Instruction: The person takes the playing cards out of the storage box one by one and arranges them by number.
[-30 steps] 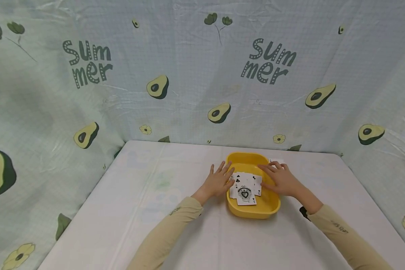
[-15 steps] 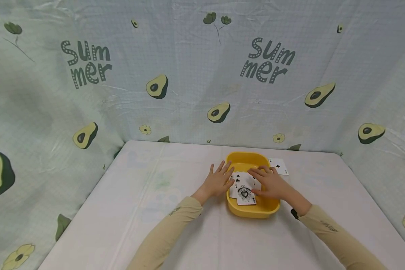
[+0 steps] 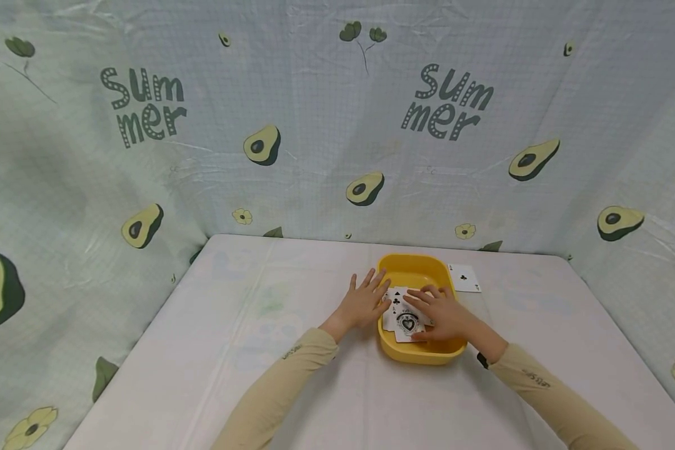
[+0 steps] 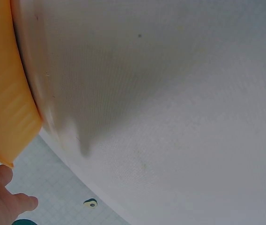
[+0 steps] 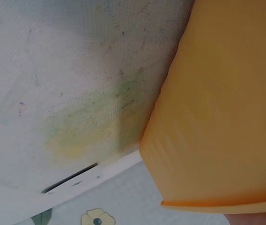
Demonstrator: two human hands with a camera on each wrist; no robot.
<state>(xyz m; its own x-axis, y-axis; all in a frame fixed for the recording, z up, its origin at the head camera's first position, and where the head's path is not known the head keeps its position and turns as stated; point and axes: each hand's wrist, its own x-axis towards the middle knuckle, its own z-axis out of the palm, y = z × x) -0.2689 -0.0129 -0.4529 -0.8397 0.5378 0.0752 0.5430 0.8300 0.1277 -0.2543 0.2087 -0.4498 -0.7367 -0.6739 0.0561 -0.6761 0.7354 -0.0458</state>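
Playing cards (image 3: 406, 312) are lying in my yellow tub (image 3: 422, 353), and both my hands are resting at them.

My right hand (image 3: 441, 312) is lying flat on top of the pile with fingers straight and spread, pointing left across the cards, so it is covering their right half and is the nearer hand. My left hand (image 3: 365, 300) is resting open against the tub's left rim, fingertips just touching the edge of the cards. The pile is sitting directly under my right palm, toward the tub's left and near side, slightly fanned, with its long axis running away from me; the ace of spades is showing at the front. A single club card (image 3: 464, 278) is lying on the white table (image 3: 259, 350) just beyond the tub's far right corner, apart from both hands. The avocado-print cloth (image 3: 337, 125) is hanging behind.
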